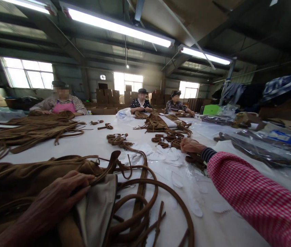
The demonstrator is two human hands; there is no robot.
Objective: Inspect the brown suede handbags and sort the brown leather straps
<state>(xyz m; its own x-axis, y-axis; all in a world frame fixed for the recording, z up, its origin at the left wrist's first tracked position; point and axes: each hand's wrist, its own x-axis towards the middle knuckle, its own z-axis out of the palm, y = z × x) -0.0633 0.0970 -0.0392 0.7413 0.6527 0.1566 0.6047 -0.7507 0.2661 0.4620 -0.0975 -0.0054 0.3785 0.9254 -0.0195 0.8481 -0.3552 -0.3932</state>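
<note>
My left hand (63, 193) rests on a brown bag (27, 178) at the lower left, its fingers closed on the edge of the bag's opening, where a pale lining (100, 202) shows. Brown straps (173, 190) loop out from the bag across the white table. Farther off to the right, my right hand (192, 145) reaches to a row of bundled brown straps (167, 139); its fingers are curled at the bundles' right end, and what they hold is too small to make out. White paper pieces (169, 156) lie just left of and below that hand.
Brown fringed pieces (42, 128) cover the table's far left, and another pile (160, 121) lies at the far middle. Three people sit across the white table (94, 137). Plastic-wrapped dark items (253, 145) lie at the right. A small strap bundle (118, 139) sits mid-table.
</note>
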